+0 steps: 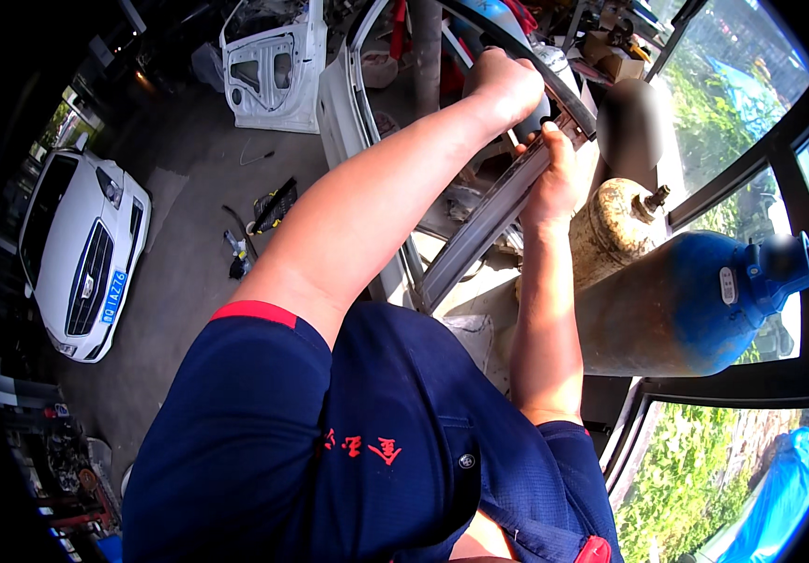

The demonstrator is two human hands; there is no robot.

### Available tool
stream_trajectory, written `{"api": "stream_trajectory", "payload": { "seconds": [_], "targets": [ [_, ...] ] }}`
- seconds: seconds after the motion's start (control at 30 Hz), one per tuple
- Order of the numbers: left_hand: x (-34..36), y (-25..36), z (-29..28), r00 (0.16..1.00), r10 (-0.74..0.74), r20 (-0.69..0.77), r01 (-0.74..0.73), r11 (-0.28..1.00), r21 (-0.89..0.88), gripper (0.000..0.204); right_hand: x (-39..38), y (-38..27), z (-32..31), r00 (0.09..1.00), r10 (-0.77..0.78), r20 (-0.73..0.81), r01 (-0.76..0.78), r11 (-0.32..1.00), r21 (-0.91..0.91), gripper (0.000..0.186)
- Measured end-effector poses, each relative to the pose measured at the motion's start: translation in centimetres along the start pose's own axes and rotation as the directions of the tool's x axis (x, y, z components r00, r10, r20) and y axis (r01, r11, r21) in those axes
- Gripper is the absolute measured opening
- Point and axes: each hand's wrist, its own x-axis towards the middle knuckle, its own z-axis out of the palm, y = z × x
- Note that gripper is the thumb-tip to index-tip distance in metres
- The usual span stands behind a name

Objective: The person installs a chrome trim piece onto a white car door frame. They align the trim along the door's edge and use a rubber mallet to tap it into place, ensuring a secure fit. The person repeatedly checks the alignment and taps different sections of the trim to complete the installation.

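Workshop floor (179, 178) stretches away left, white car (85, 249) parked on it, blue cylinder (676, 300) standing close on the right. Front and centre, a grey door frame (489, 220) slants up ahead of the chest. Right hand (551, 183) closes around its upper end, thumb on top; left hand (506, 86) bends over beside it, fingertips hidden, grip impossible to tell. Looks stiff, probably heavy, edges maybe sharp: the broad rail seems the safest hold.

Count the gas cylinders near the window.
2 clear: the blue cylinder at right, and the pale rusty cylinder just beyond it. The blurred dark shape above may be another.
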Motion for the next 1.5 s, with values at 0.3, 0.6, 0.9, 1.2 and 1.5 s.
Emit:
{"api": "stream_trajectory", "payload": {
  "seconds": [0.3,0.6,0.9,1.2,1.5],
  "targets": [
    [0.3,-0.1,-0.2,1.000,-0.006,0.008,0.006,1.000,0.005,0.034,0.0,0.3,-0.2,1.000,0.004,-0.001,-0.004,1.000,0.001,0.025],
    [0.5,0.2,-0.3,1.000,-0.023,0.013,0.023,1.000,0.015,0.036,-0.4,0.3,0.1,1.000,-0.004,-0.012,0.004,1.000,-0.018,0.026],
    [1.1,-0.2,-0.4,0.999,-0.014,0.029,0.013,1.000,0.027,0.039,-0.3,0.3,-0.1,1.000,0.012,-0.009,-0.013,0.999,-0.048,0.026],
    [1.3,-0.5,-0.5,0.999,-0.006,0.052,0.003,0.998,0.069,0.042,-0.4,0.5,-0.1,1.000,0.012,-0.023,-0.012,1.000,-0.016,0.028],
    [1.8,-1.9,-0.2,0.994,0.076,0.080,-0.087,0.986,0.140,0.063,-0.3,0.3,-0.9,0.998,0.046,-0.030,-0.046,0.999,0.016,0.025]
  ]
}}
